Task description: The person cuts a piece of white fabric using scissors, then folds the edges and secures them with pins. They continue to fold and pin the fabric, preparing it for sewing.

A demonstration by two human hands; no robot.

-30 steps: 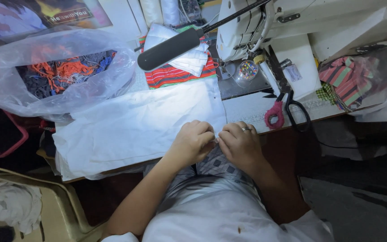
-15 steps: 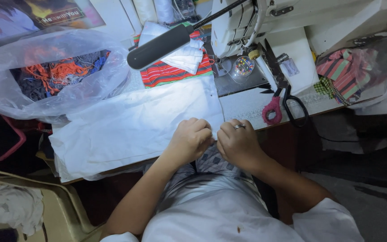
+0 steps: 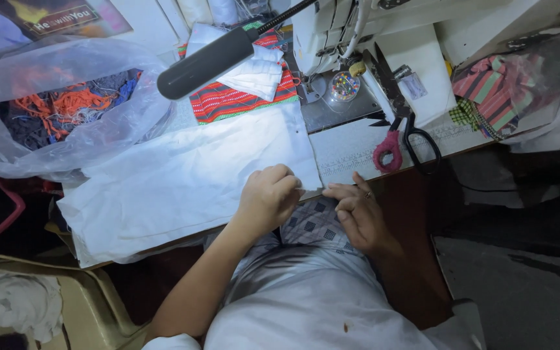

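- We see the white cloth (image 3: 183, 175) spread flat on the counter (image 3: 358, 146), filling the middle left of the frame under the lamp's bright patch.
- Its long axis runs from the lower left up towards the upper right, and its lower right corner ends just at the counter's near edge.
- Our left hand (image 3: 268, 198) sits on that corner, fingers curled closed and pinching the cloth's edge between thumb and fingertips.
- Our right hand (image 3: 358, 210) lies just to the right of it, near but apart, fingers loosely extended and half open, resting at the counter's edge and gripping nothing that we can see.
- So the cloth lies mostly to the left of and above both hands, and the left hand is the nearer one, already touching it; whether the right hand's fingertips touch the cloth's corner we cannot tell.
- Above the right hand, towards the upper right, the scissors (image 3: 400, 126) with one pink and one black handle lie on the counter, blades pointing up the frame towards the sewing machine (image 3: 338, 26).
- The black lamp head (image 3: 212, 61) hangs over the upper middle, above a red striped fabric (image 3: 241, 100) with a folded white piece on it.
- A clear plastic bag (image 3: 59, 110) of orange and dark thread scraps sits at the upper left, touching the cloth's far edge.
- A small round tub of coloured pins (image 3: 345, 85) stands beside the machine's base.
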